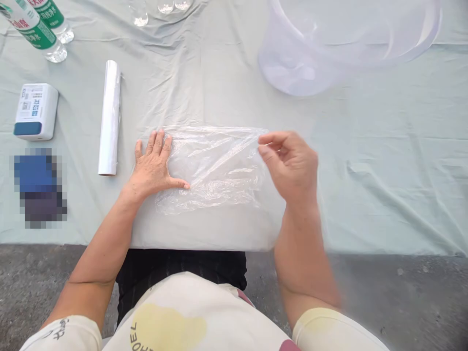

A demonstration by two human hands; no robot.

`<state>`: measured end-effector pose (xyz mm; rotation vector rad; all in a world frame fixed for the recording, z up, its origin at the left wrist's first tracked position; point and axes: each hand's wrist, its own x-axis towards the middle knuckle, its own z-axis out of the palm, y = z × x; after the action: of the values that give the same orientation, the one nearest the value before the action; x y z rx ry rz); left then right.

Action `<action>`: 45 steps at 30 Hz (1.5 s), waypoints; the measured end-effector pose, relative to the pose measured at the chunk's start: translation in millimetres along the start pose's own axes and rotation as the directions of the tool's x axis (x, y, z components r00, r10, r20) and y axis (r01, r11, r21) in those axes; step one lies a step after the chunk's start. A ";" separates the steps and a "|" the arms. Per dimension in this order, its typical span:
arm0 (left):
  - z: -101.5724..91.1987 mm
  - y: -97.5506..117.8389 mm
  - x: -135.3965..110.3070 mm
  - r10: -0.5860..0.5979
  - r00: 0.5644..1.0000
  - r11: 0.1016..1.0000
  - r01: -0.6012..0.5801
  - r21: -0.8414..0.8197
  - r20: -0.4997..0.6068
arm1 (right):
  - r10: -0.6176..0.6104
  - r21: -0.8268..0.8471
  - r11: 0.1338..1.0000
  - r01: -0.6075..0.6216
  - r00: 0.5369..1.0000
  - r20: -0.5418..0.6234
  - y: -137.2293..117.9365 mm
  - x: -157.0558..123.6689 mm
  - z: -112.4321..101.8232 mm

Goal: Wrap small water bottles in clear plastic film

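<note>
A crumpled sheet of clear plastic film (219,168) lies on the cloth in front of me, roughly rectangular and wrinkled. My left hand (153,165) rests flat over its left end, fingers spread and thumb stretched onto the film. At the film's upper right corner, my right hand (292,165) pinches the edge between thumb and forefinger. Left of my left hand lies a roll of plastic wrap (109,119), lengthwise away from me and apart from the sheet.
A large translucent tub (303,73) stands at the back right. Water bottles (51,46) and clear glass-like vessels (140,14) are at the back left. A white box-shaped device (36,109) and a blurred-out item (38,187) lie at the left. The tablecloth (395,161) has folds.
</note>
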<state>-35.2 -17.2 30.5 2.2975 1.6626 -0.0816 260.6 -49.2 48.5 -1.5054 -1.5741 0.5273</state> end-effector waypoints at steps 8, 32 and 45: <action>2.3 -9.8 3.0 0.006 1.000 0.999 -0.004 -0.053 0.026 | -0.075 -0.339 0.877 0.340 0.795 0.601 13.9 -76.8 -17.6; 24.3 -12.3 4.7 0.024 0.989 0.984 -0.048 -0.169 -0.143 | 0.014 0.005 1.000 -0.014 0.994 0.105 -34.2 359.8 272.5; 23.0 -12.8 5.4 0.025 0.988 0.990 -0.045 -0.133 -0.155 | 0.183 0.081 0.977 -0.199 0.967 0.175 -81.6 343.2 294.3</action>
<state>-42.5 -15.0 4.8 2.2781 1.6429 0.2144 13.7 338.2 57.9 -1.5803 -1.5112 0.8484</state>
